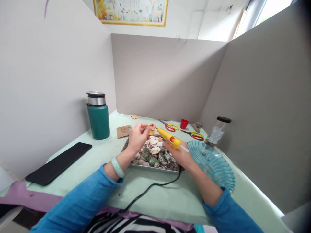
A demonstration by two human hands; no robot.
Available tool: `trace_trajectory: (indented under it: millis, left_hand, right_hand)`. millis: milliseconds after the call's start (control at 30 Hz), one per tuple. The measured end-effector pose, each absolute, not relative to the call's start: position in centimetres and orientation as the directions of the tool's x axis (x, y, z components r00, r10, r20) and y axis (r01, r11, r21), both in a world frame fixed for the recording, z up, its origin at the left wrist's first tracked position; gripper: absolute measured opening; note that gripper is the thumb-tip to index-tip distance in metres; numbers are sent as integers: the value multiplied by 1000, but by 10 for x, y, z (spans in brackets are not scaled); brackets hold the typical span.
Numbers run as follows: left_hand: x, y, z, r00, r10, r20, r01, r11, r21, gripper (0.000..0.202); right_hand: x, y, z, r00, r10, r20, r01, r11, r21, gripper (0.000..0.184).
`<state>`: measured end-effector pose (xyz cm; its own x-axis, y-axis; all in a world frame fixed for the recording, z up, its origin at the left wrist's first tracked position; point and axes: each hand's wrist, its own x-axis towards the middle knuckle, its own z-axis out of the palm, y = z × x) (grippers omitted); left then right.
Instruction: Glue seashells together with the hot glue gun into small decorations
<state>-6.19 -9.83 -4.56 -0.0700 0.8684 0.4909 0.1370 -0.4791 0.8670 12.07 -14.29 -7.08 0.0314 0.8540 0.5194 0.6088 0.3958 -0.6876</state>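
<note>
Glue gun (169,137) gripped in right hand (181,156), aimed at orange piece (151,130) pinched in left hand (139,136), probably held close for control

the glue gun (167,135) looks smooth plastic, the shells (153,161) rough, the plate (215,165) glossy

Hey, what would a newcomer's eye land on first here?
Probably the yellow glue gun in the right hand, its tip near the orange piece in the left hand. Below lies a tray heaped with shells. Then the green bottle, left, and blue plate, right.
</note>
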Motion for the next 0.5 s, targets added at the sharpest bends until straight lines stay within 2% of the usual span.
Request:
trace_trajectory:
  millis: [500]
  left_hand:
    - [-62, -98, -46, -66, 862, 503, 142, -490, 860, 19]
  right_hand:
    - [120, -144, -71, 10, 841, 540, 619, 419, -664, 31]
